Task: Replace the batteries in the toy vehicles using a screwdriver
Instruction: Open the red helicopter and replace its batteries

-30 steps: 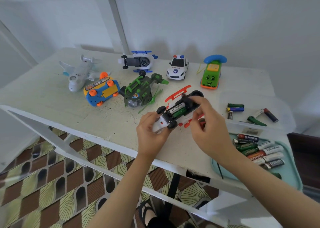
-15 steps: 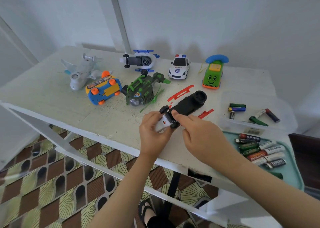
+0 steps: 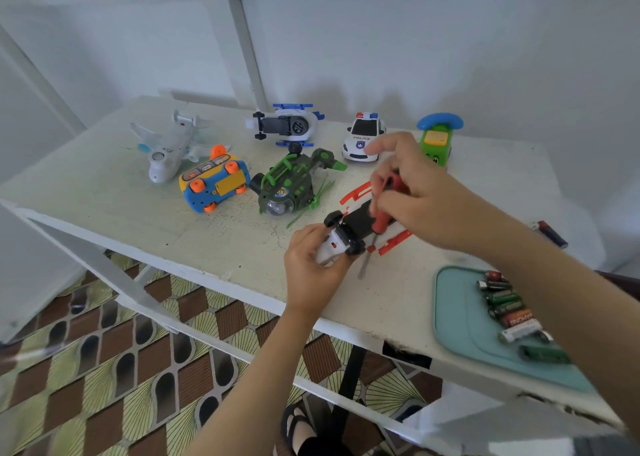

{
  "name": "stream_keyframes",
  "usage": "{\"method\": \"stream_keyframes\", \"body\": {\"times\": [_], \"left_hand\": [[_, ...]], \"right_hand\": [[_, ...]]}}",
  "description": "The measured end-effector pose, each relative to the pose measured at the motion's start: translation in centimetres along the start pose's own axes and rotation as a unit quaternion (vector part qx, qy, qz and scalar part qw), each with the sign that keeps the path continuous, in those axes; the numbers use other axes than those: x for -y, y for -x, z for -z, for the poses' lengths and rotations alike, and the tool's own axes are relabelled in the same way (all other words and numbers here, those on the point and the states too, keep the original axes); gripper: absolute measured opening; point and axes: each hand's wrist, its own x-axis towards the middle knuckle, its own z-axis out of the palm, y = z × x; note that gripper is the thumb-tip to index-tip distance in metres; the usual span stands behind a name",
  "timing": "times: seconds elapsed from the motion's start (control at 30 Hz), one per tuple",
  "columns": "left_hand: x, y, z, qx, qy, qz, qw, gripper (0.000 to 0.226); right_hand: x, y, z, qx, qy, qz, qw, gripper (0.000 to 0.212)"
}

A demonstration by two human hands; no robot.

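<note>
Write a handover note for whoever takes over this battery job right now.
Left hand grips the nose of the upturned race car. Right hand holds the red screwdriver, its tip off the car. Battery cover looks closed, no cells showing; its screw I cannot see. Batteries lie on the teal tray, right. Left to do: probably tighten that screw, then the other toys, such as the police car.

The left hand, its bare forearm coming up from 6 o'clock, curls round the nose of the toy car. At its 1 o'clock the right hand, forearm entering from 4 o'clock, grips the screwdriver, one finger stretched toward 9 o'clock.
</note>
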Motion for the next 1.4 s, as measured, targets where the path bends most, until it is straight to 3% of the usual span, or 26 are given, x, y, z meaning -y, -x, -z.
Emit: {"method": "stream_keyframes", "body": {"times": [0.13, 0.3, 1.0, 1.4], "left_hand": [[-0.1, 0.0, 0.1, 0.000, 0.003, 0.002, 1.000, 0.033], [-0.1, -0.1, 0.0, 0.006, 0.005, 0.004, 1.000, 0.031], [0.1, 0.0, 0.0, 0.008, -0.014, 0.004, 1.000, 0.032], [-0.2, 0.0, 0.0, -0.005, -0.006, 0.003, 1.000, 0.037]], "right_hand": [[1.3, -0.5, 0.7, -0.068, 0.043, 0.097, 0.992, 0.021], [1.4, -0.6, 0.1, -0.168, 0.158, 0.204, 0.951, 0.011], [0.1, -0.6, 0.4, -0.147, 0.190, 0.214, 0.947, 0.017], [-0.2, -0.2, 1.0, -0.076, 0.174, 0.263, 0.946, 0.016]]}}
